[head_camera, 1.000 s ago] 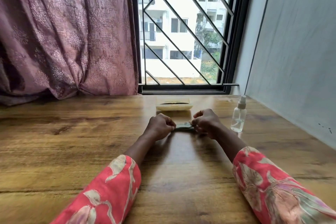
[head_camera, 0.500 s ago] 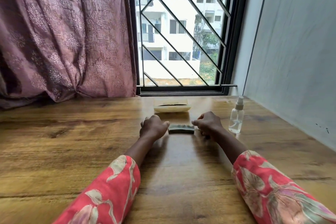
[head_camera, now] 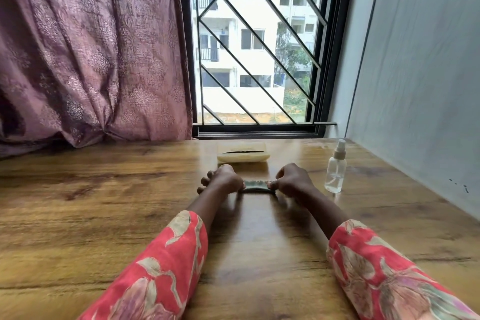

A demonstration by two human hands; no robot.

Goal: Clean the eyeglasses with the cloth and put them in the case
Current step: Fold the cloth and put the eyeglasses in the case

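Observation:
A small grey-green folded cloth (head_camera: 255, 186) lies on the wooden table (head_camera: 104, 202) between my hands. My left hand (head_camera: 222, 180) pinches its left end and my right hand (head_camera: 292, 180) pinches its right end, fingers curled. Just behind them sits a pale cream eyeglass case (head_camera: 242, 158), lying open. A thin dark strip (head_camera: 241, 151) shows inside it; I cannot tell whether that is the eyeglasses. No eyeglasses show anywhere else.
A clear spray bottle (head_camera: 335, 170) with a white nozzle stands to the right of my right hand. A grey wall (head_camera: 415, 86) borders the table on the right. A mauve curtain (head_camera: 91, 47) and a barred window (head_camera: 257, 47) close off the far edge.
Half a second ago both hands were off the cloth, which lay flat between them. Now each hand has closed on one end of it.

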